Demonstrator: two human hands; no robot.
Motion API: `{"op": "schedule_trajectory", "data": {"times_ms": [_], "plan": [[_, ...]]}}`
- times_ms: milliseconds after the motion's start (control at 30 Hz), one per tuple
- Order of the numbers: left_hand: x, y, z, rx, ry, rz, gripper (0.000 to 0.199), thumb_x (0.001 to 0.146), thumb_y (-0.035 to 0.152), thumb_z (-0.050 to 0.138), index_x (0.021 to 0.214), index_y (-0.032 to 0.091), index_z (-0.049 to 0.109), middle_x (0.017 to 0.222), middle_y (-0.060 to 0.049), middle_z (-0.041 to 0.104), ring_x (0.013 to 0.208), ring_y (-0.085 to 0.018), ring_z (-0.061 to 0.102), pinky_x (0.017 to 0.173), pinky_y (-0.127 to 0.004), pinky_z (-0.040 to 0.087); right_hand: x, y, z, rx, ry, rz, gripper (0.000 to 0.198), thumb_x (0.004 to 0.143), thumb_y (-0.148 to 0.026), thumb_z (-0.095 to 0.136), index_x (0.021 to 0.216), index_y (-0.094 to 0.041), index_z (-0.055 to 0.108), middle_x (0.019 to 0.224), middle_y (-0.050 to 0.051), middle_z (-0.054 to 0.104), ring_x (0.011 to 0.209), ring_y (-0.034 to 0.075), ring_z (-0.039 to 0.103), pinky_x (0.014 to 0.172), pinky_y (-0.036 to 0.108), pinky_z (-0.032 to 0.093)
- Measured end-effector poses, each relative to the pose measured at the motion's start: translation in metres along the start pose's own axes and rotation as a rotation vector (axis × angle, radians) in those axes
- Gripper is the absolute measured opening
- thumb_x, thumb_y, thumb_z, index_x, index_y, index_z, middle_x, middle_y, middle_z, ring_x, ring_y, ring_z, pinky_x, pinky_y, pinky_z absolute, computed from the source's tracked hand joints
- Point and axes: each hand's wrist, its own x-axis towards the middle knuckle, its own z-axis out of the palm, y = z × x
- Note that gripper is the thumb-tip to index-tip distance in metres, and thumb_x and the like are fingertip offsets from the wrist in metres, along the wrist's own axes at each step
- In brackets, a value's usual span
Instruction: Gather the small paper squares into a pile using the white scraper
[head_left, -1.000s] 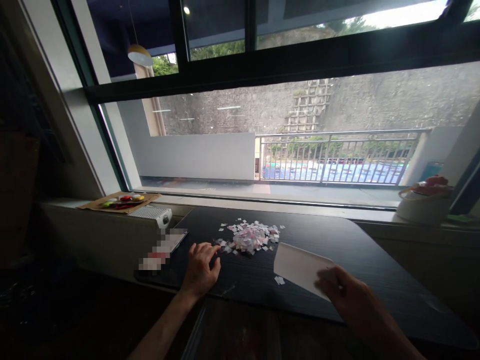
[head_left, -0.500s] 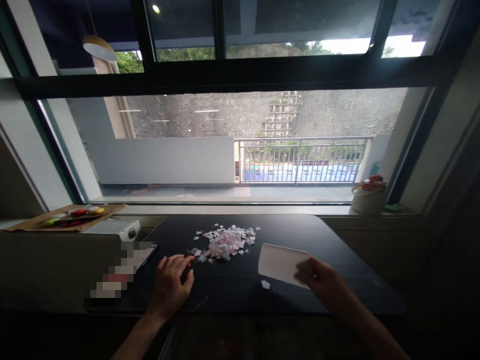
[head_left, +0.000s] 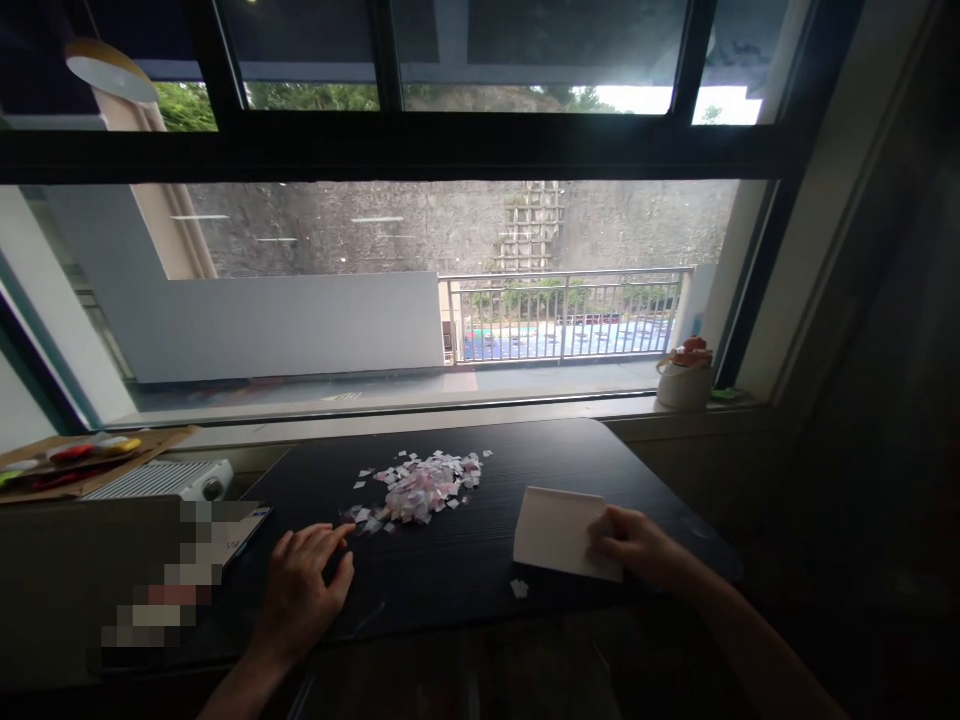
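Observation:
A pile of small white and pinkish paper pieces (head_left: 424,487) lies on the dark table (head_left: 480,560). My left hand (head_left: 307,580) rests at the table's left front, fingers apart and holding nothing; its fingertips come close to loose bits at the pile's near left edge. On the right, my right hand (head_left: 626,540) grips a pale, flat rectangular piece that looks like card or paper (head_left: 559,530) by its right side. One small white scrap (head_left: 519,589) lies apart, just below the near left corner of that piece.
Left of the table stand a white slatted box with a knob (head_left: 187,480) and a brown board (head_left: 161,445) bearing colourful items. A partly pixelated flat item (head_left: 240,530) lies at the table's left edge. On the sill sits a white pot-like container (head_left: 684,385) before the window.
The view has swung right, so everything sits further left in the picture. My right hand has turned the pale piece a little and moved it rightward relative to the pile. The left hand stays beside the pile.

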Motion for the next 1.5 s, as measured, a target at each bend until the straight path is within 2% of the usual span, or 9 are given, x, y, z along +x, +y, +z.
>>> {"op": "schedule_trajectory", "data": {"times_ms": [267,533,700,800,900,1033,1167,1333,1500], "plan": [[0.001,-0.001,-0.001,-0.006,-0.008,0.0,0.026,0.077,0.032,0.048,0.097,0.023,0.064,0.083,-0.003,0.07,0.09,-0.025,0.062,0.09,-0.043,0.038,-0.012,-0.008,0.002,0.021,-0.081,0.009,0.012,0.06,-0.019,0.06,0.07,-0.015,0.067,0.068,0.001,0.07,0.07,0.02,0.065,0.061,0.026,0.049],[0.0,-0.002,0.001,0.009,0.006,0.022,0.027,0.078,0.032,0.047,0.097,0.023,0.062,0.083,-0.004,0.069,0.09,-0.026,0.063,0.089,-0.045,0.038,-0.016,-0.014,0.006,0.119,-0.153,0.043,0.015,0.058,-0.02,0.06,0.071,-0.015,0.066,0.068,0.001,0.07,0.066,0.018,0.064,0.061,0.026,0.047],[0.0,-0.001,0.0,0.006,-0.002,0.015,0.027,0.078,0.031,0.048,0.098,0.023,0.062,0.083,-0.004,0.07,0.091,-0.025,0.062,0.091,-0.045,0.037,-0.024,-0.017,-0.001,0.162,-0.228,0.022,0.015,0.059,-0.018,0.061,0.073,-0.015,0.066,0.068,0.0,0.069,0.065,0.017,0.062,0.059,0.025,0.045],[0.0,0.002,0.0,0.007,0.001,0.016,0.025,0.078,0.028,0.048,0.098,0.023,0.063,0.082,-0.003,0.07,0.091,-0.025,0.062,0.091,-0.045,0.037,-0.017,-0.015,0.0,0.133,-0.212,-0.026,0.014,0.062,-0.019,0.061,0.075,-0.015,0.065,0.068,0.0,0.068,0.064,0.017,0.062,0.057,0.025,0.045],[0.0,0.006,-0.001,0.016,-0.009,0.004,0.025,0.078,0.025,0.048,0.098,0.023,0.063,0.084,-0.003,0.07,0.092,-0.024,0.062,0.093,-0.045,0.036,0.005,-0.018,0.019,0.089,-0.085,-0.117,0.01,0.065,-0.025,0.061,0.072,-0.017,0.061,0.065,0.0,0.066,0.063,0.018,0.063,0.056,0.026,0.046],[-0.001,0.008,0.001,0.016,-0.024,-0.028,0.027,0.078,0.022,0.047,0.1,0.023,0.063,0.084,-0.003,0.069,0.094,-0.024,0.061,0.095,-0.045,0.036,0.042,-0.037,0.068,-0.057,0.104,-0.244,0.019,0.076,-0.034,0.053,0.082,-0.017,0.061,0.08,0.006,0.07,0.072,0.022,0.066,0.06,0.031,0.05],[-0.003,0.009,0.002,0.006,-0.013,-0.042,0.028,0.077,0.019,0.047,0.1,0.022,0.063,0.084,-0.002,0.068,0.093,-0.024,0.061,0.095,-0.046,0.036,0.057,-0.053,0.107,-0.143,0.116,-0.277,0.02,0.077,-0.031,0.054,0.087,-0.018,0.064,0.087,0.008,0.072,0.077,0.023,0.066,0.065,0.033,0.049],[-0.003,0.012,0.004,-0.003,-0.011,-0.055,0.029,0.078,0.018,0.047,0.101,0.021,0.063,0.084,-0.003,0.068,0.095,-0.024,0.06,0.096,-0.047,0.035,0.044,-0.051,0.105,-0.226,0.042,-0.297,0.013,0.075,-0.028,0.055,0.08,-0.02,0.064,0.081,0.005,0.073,0.072,0.022,0.066,0.064,0.031,0.047],[-0.002,0.015,0.002,-0.002,-0.022,-0.069,0.028,0.078,0.017,0.047,0.101,0.021,0.062,0.084,-0.003,0.068,0.096,-0.024,0.059,0.097,-0.048,0.034,0.047,-0.054,0.1,-0.271,0.091,-0.283,0.021,0.08,-0.033,0.049,0.088,-0.018,0.062,0.086,0.009,0.072,0.074,0.024,0.066,0.063,0.032,0.048]]}}
